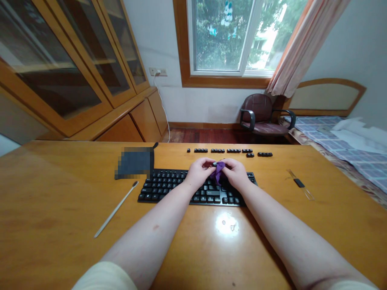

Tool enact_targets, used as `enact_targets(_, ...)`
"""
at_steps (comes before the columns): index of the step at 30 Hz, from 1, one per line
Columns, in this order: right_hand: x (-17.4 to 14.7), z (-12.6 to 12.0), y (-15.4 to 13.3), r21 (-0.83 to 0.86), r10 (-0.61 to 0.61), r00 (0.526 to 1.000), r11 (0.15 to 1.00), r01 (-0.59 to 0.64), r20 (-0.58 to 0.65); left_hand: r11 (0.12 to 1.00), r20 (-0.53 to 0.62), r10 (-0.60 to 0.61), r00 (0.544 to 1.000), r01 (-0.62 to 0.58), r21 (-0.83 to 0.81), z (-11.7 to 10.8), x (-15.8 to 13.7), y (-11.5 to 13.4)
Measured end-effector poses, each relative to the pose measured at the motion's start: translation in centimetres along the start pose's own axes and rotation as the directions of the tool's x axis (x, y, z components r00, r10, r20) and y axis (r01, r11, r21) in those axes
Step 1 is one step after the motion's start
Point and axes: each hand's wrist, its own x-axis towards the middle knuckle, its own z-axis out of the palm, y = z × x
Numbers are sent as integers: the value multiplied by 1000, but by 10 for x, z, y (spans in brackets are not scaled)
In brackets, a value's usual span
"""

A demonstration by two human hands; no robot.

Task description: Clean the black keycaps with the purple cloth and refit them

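Head view: my left hand (197, 174) and right hand (236, 173) both pinch one purple cloth (218, 174) between the fingertips. Cloth sits directly between them, over one black keyboard (166, 183), right of its middle. Small pale bit at my fingertips, too small to tell. Beyond my hands: keycaps (201, 150), seven groups, near the desk's (187, 249) far edge. Left: one dark pouch (136, 162), one dark-tipped stick (115, 211). Right: one wire tool (299, 183).
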Motion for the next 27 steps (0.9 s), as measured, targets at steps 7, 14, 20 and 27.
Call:
enact_targets(7,2,6,9,165,93,995,982,-89,-17,976,-19,157,987,-153,153,-5,0,5)
enact_targets(14,3,6,10,162,90,996,983,-86,-21,999,13,43,999,-42,-9,-1,1,4)
enact_targets(20,3,2,5,94,13,998,996,-7,-54,997,-9,71,997,-70,32,-2,1,4)
enact_targets(27,4,-1,2,61,-5,997,998,10,-74,995,34,83,996,-85,48,-2,0,7)
